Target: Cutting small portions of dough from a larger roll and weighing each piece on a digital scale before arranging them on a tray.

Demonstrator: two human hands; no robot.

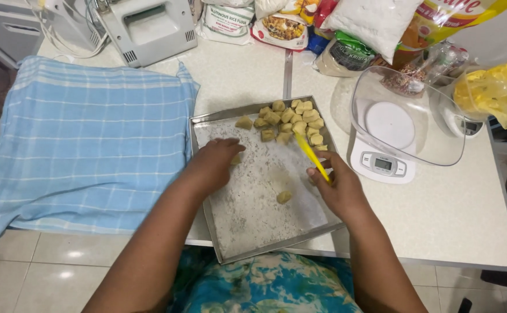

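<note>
Down on the white surface (439,220) sits a flat grey metal tray (265,246), dusted with flour so dough won't stick. Small yellow-brown dough pieces (291,119) crowd its far corner, leaving the near part open. The left hand (216,162) curls over one bit of dough. The right hand (337,185) is closed on a thin yellow plastic cutter (311,155), by the tray's right rim.
</note>
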